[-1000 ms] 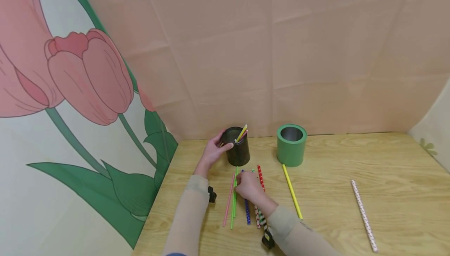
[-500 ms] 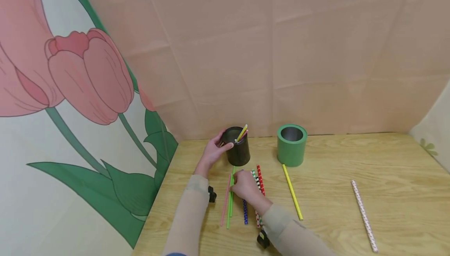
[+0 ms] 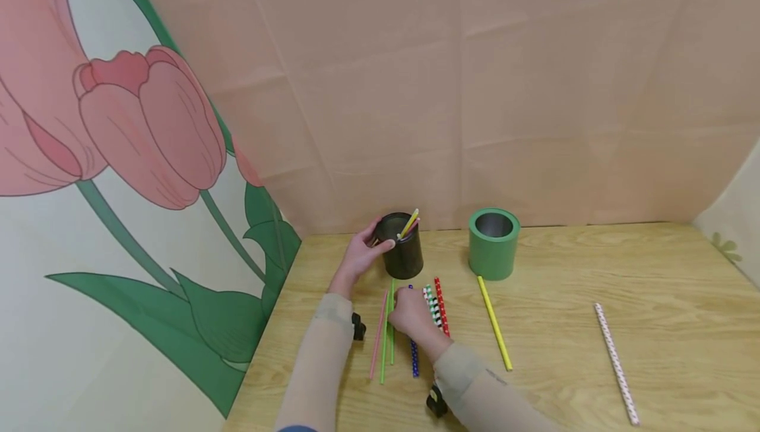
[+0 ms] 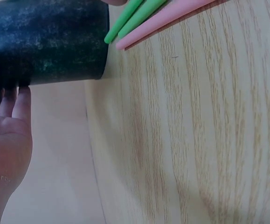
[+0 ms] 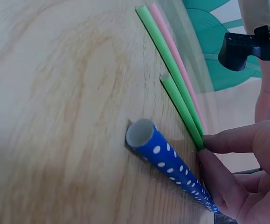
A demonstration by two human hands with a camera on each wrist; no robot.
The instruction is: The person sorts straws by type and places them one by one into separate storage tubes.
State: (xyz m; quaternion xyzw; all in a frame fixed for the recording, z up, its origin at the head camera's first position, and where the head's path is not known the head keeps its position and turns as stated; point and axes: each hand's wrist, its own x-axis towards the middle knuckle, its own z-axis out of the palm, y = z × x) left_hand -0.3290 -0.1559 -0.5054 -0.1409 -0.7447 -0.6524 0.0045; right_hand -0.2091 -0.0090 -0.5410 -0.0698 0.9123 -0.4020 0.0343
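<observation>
My left hand (image 3: 359, 257) holds the black cylindrical cup (image 3: 404, 262), thumb at its rim and fingers against its side. A yellow straw (image 3: 410, 223) and a pink one lean inside the cup. In front of it, my right hand (image 3: 412, 313) pinches a green straw (image 5: 183, 109) between thumb and forefinger. A second green straw (image 5: 160, 42) lies right beside that one, and a pink straw (image 3: 375, 353) just left of both. Near the fingers in the right wrist view, a blue straw with white dots (image 5: 165, 161) lies on the table.
A green cup (image 3: 493, 257) stands to the right of the black one. Red dotted (image 3: 440, 300), black-and-white (image 3: 436, 314) and green-and-white straws lie beside my right hand. Farther right lie a yellow straw (image 3: 495, 323) and a white patterned straw (image 3: 615, 363).
My right hand has shifted slightly left, and the green straws and loose pink straw have slid left with it. My left hand and the black cup have stayed put.
</observation>
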